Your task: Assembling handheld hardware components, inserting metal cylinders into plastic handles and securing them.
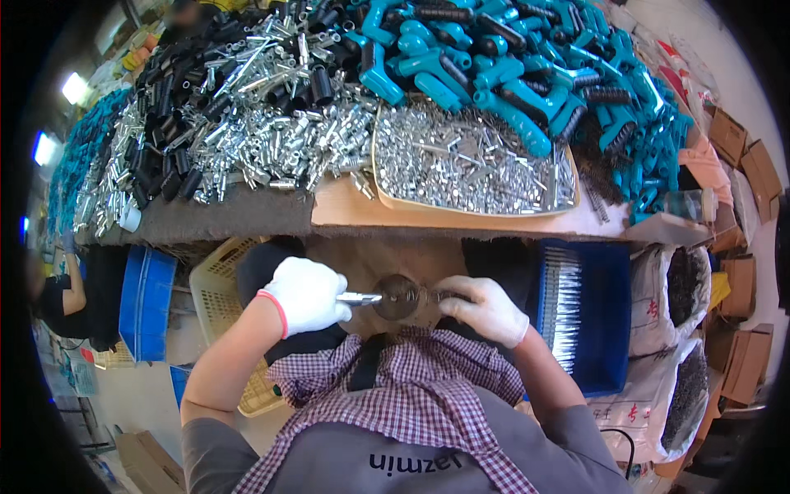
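Observation:
My left hand [303,298], in a white glove with a red cuff edge, is closed round a silver metal fitting [360,298] whose narrow end points right. Across from it my right hand [484,308], also in a white glove, has its thumb and fingers pinched together. A dark, thin piece, perhaps a spring [434,296], shows at those fingertips, though it is too blurred to be sure. Between the two hands is a round dark metal object [397,297], above my lap; what it rests on is hidden.
The bench ahead bears a shallow tray [395,202] of small metal parts, heaped silver fittings [271,148], black sleeves [169,160] and teal handles [514,115]. A blue bin [605,375] with silver rods stands at right beside white sacks [650,395]. A yellow crate [207,288] and blue crate [146,305] are at left.

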Available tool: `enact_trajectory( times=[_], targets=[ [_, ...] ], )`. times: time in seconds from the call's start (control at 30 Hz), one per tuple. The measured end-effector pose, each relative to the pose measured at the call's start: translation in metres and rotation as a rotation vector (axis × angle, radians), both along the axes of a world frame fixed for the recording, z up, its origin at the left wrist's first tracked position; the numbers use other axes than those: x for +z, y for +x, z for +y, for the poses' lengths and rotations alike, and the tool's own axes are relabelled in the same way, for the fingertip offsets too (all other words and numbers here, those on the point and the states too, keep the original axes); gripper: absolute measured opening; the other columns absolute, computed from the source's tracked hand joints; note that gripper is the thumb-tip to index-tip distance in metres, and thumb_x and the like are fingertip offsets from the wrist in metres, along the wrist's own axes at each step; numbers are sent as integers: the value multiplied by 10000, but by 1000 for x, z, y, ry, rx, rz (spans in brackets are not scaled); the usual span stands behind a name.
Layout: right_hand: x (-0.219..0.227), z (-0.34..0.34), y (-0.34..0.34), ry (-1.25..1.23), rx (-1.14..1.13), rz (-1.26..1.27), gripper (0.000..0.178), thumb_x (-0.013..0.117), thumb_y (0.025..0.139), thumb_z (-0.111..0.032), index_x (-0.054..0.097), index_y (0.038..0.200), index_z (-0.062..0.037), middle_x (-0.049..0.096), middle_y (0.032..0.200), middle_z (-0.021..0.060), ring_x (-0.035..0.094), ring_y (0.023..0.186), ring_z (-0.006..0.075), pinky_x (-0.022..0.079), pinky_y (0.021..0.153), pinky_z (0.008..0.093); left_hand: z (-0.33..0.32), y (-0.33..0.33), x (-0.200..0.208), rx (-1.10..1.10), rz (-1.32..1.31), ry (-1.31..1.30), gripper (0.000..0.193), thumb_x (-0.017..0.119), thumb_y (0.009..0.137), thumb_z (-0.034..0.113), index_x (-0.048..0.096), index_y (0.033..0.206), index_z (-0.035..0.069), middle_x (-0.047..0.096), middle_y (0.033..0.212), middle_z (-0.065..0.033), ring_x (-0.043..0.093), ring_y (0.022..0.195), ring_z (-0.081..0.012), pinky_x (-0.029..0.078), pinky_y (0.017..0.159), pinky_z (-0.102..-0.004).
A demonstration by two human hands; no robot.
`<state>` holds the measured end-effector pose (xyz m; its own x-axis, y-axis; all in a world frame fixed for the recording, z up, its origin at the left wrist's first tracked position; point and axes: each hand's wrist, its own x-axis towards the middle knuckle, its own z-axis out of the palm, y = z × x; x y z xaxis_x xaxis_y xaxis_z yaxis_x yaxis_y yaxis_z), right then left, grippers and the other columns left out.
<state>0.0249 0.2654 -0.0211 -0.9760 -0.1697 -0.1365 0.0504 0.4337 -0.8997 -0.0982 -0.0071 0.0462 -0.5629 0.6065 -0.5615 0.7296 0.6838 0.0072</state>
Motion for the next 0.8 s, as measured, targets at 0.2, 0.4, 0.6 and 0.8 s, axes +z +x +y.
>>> enact_trajectory(
  times=[0.2, 0.4, 0.6, 0.8],
  targets=[
    [-4, 0, -3, 11, -36, -49, 356, 676, 876, -207, 680, 1139, 32, 707, 1042, 228, 692, 980, 361, 534, 868, 380, -7, 7, 5, 75, 79, 243, 308, 700, 816, 417, 706, 881, 117, 691, 785, -124, 692, 788, -318, 528, 714, -429],
    [-9, -1, -5, -240, 1, -223, 325, 636, 931, -172, 668, 1165, 52, 716, 943, 149, 694, 791, 204, 551, 745, 319, -27, 19, 7, 178, -71, 577, 327, 728, 817, 413, 749, 1017, 155, 723, 831, -91, 698, 764, -286, 541, 695, -365],
    [-6, 3, -4, -431, 2, -283, 329, 631, 945, -170, 667, 1192, 44, 701, 893, 85, 649, 744, 127, 532, 696, 273, -34, 24, -2, 284, -233, 755, 240, 708, 856, 246, 729, 938, 21, 669, 689, -106, 647, 600, -189, 492, 586, -306],
    [6, -37, -13, -466, 152, -276, 331, 590, 972, -195, 670, 1212, 18, 683, 859, 67, 577, 700, 95, 476, 645, 249, -16, 29, -26, 778, -779, 821, 319, 535, 1010, 252, 717, 935, 1, 583, 625, -7, 470, 505, -67, 371, 488, -235]
  ],
)
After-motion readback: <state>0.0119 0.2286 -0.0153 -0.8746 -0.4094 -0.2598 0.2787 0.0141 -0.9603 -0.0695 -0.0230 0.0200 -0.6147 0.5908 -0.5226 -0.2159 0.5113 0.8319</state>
